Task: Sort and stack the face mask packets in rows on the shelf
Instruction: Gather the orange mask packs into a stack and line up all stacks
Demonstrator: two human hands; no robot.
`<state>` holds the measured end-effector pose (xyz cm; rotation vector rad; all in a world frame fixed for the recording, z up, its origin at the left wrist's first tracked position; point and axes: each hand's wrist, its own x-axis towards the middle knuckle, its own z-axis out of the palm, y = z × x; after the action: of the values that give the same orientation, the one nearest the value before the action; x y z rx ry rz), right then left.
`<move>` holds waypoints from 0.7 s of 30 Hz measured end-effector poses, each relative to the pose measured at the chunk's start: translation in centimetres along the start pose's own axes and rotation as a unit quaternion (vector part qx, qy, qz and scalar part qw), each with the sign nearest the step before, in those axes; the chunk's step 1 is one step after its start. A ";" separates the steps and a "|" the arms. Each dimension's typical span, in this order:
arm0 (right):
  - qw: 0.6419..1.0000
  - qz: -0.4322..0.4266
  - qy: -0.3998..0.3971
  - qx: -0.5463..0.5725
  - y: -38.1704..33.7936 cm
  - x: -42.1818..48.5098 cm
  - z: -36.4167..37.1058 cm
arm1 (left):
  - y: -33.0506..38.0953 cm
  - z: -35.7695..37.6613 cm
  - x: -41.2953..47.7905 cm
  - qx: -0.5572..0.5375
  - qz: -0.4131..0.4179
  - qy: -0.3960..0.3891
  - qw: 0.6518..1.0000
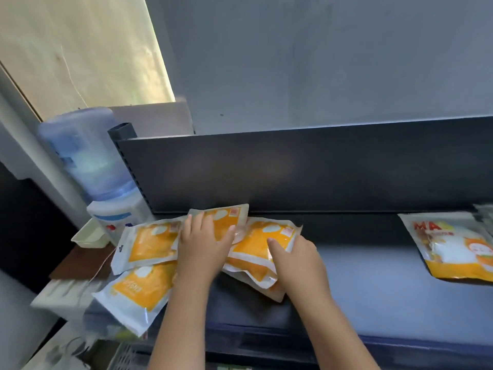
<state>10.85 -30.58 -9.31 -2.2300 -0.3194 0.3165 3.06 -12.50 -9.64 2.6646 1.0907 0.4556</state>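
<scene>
Left hand [202, 244] presses packets [149, 243]; right hand [296, 259] perhaps grips one.

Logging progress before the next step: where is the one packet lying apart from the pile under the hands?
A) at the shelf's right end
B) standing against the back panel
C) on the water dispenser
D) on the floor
A: the lone packet lies flat on the shelf at its right end, far from the pile.
</scene>
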 end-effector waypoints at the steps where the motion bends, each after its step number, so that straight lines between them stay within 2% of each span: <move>1: 0.999 0.019 0.024 -0.019 -0.5 0.0 0.6 | -0.7 0.2 1.1 -0.007 -0.001 -0.017 1.000; 4: 0.993 0.060 0.089 -0.050 -1.2 0.0 1.3 | -1.5 1.1 3.2 -0.022 0.003 -0.080 0.997; 7: 0.991 0.095 0.088 -0.021 -1.1 -0.2 1.7 | -1.3 1.7 3.6 -0.019 -0.003 -0.154 0.988; 9: 0.991 0.103 0.090 -0.001 -1.2 -0.4 2.1 | -1.2 2.1 3.6 -0.012 -0.006 -0.175 0.984; 13: 0.985 0.090 0.121 0.086 -1.6 -0.8 2.4 | -1.2 2.6 3.7 -0.031 -0.015 -0.140 0.990; 21: 0.945 -0.026 0.184 0.268 -1.7 -1.7 2.6 | -1.5 3.1 3.3 -0.092 -0.006 -0.109 0.990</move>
<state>8.19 -28.25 -9.35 -1.6926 -0.0733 -0.0482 5.48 -9.33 -12.39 2.4755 0.9516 0.2415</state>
